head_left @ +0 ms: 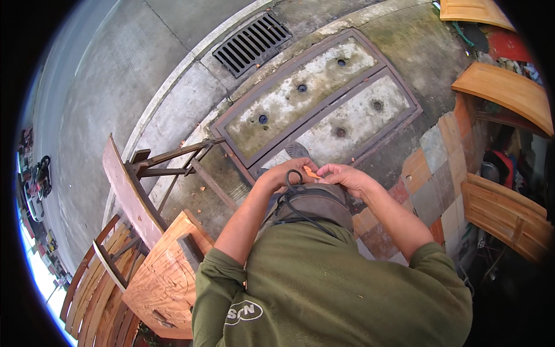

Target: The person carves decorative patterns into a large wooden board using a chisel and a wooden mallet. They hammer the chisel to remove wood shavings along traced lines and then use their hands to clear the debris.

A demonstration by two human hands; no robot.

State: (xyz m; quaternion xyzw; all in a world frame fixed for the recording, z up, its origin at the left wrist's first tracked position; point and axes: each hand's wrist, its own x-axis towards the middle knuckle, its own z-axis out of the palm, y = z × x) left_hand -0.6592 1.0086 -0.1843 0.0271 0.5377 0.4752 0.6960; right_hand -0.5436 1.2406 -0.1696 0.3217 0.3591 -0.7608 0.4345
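My two hands meet in front of my waist, over brownish-grey trousers (pixel 321 199). The fingers of my left hand (pixel 285 173) are bent inward and pressed together. Close beside it, my right hand (pixel 346 178) has thumb and fingertips pinched. A small orange thing (pixel 312 173) shows between the fingertips; its kind is too small to tell, and the fingers partly hide it. A dark looped cord (pixel 296 189) hangs at the waist, just below my left hand. The shoe (pixel 298 154) on one foot shows beyond the hands.
On the left stand a carved wooden panel (pixel 167 272), a pinkish board (pixel 128 194) on a wooden stand (pixel 167 163), and slatted wood (pixel 98 283). Ahead lie framed concrete covers (pixel 324 101) and a drain grate (pixel 252 43). Wooden panels (pixel 504 95) line the right, beside patchwork tiles (pixel 430 173).
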